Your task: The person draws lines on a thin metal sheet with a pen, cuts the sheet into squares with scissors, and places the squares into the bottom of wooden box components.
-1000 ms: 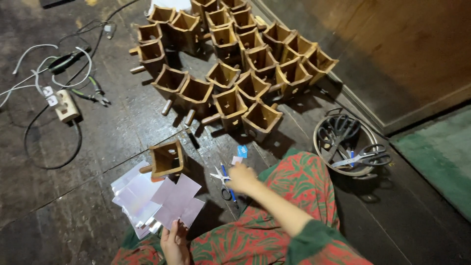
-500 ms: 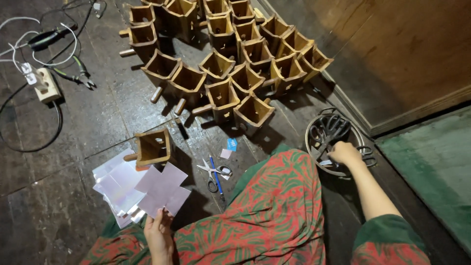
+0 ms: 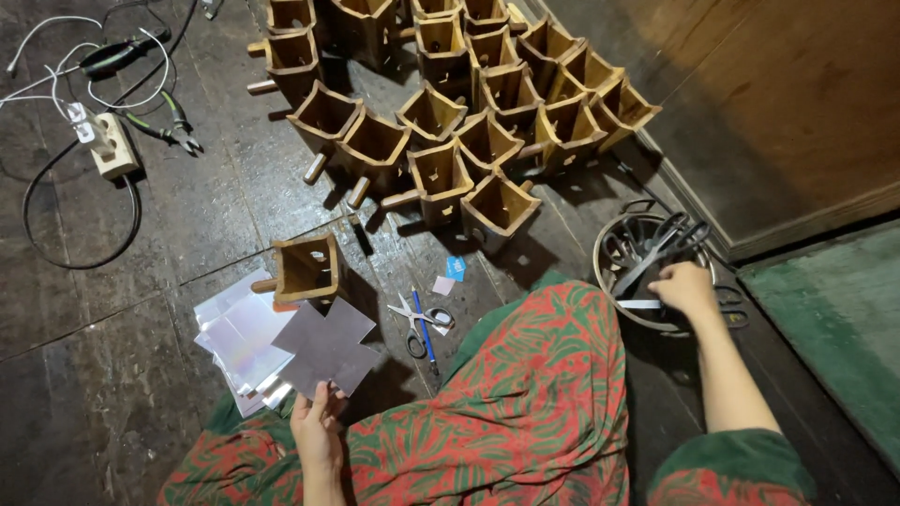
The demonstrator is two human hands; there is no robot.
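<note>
My left hand (image 3: 317,433) pinches the near edge of a grey cross-shaped sheet (image 3: 328,347) and holds it over my lap. Just beyond the sheet lie a stack of shiny sheets (image 3: 234,342) and a single wooden box with a peg handle (image 3: 305,267). My right hand (image 3: 686,286) reaches into a round wire basket (image 3: 609,245) at the right, among dark scissors and a white strip. Its fingers are curled down into the tools and I cannot see whether they grip anything. Small scissors (image 3: 417,323) and a blue pen (image 3: 424,333) lie on the floor by my knee.
Many more wooden boxes (image 3: 441,112) are clustered on the dark plank floor ahead. A power strip (image 3: 111,145) with cables and pliers (image 3: 173,122) lies at the far left. A wooden wall panel (image 3: 797,103) and a green mat (image 3: 834,319) are at the right.
My right hand left the floor near the small scissors and swung right into the wire basket. My left hand keeps hold of the grey sheet.
</note>
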